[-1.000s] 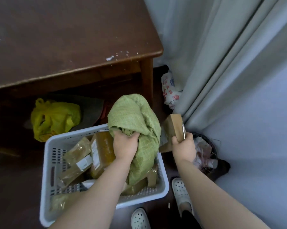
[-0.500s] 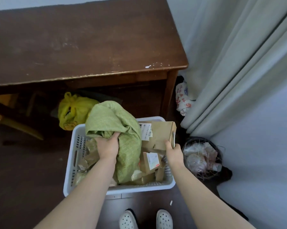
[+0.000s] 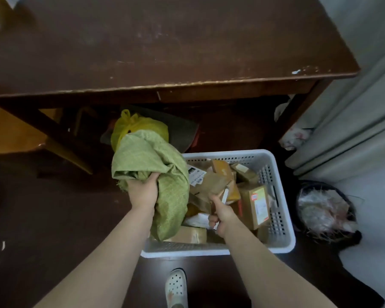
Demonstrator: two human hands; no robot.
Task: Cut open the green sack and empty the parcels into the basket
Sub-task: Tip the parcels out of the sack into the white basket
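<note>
The crumpled green sack (image 3: 151, 165) hangs over the left edge of the white plastic basket (image 3: 283, 210), its lower end drooping inside. My left hand (image 3: 143, 192) is closed on a bunch of its cloth. Above the basket's middle, my right hand (image 3: 221, 215) is fisted around a small cutter (image 3: 225, 195) with a pale blade pointing up. Several brown cardboard parcels (image 3: 257, 205) with labels lie heaped in the basket. The sack looks limp; what is inside it is hidden.
A dark wooden table (image 3: 165, 52) spans the top, with a yellow plastic bag (image 3: 140, 127) on the floor under it. A black waste bin (image 3: 326, 210) full of scraps stands right of the basket, beside grey curtains (image 3: 353, 121). My white shoe (image 3: 176, 287) is below.
The brown box my right hand held up beside the blade has gone down among the parcels in the basket; the hand now holds only the cutter. The sack has shifted toward the basket's left edge.
</note>
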